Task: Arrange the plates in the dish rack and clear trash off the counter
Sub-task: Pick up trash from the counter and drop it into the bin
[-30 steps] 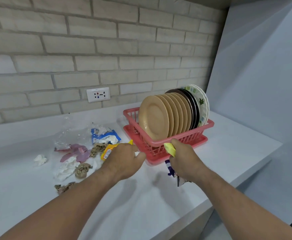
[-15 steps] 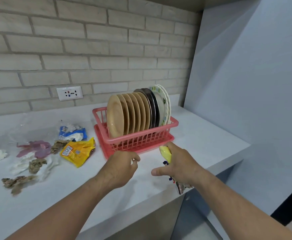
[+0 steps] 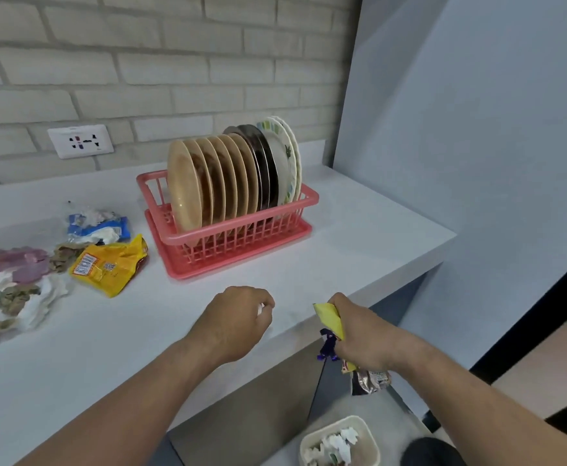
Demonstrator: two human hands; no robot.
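I see the plates (image 3: 228, 183) standing on edge in the pink dish rack (image 3: 241, 227), which sits on the counter (image 3: 359, 230) at 12 o'clock in my view. The trash (image 3: 29, 264) lies at the rack's 9 o'clock: a yellow packet (image 3: 110, 267), a blue wrapper (image 3: 100, 227) and crumpled paper (image 3: 16, 297). My right hand (image 3: 362, 334) is clenched round a bundle of wrappers (image 3: 330, 321) past the counter's edge, with a cream bin (image 3: 369, 432) at its 6 o'clock. My left hand (image 3: 238, 317) hovers over the counter with its fingers curled. I cannot tell whether it holds anything.

Single wide cam on my head, close in, facing forward-down across the counter (image 3: 359, 237) edge, dish rack (image 3: 241, 223) mid-frame.
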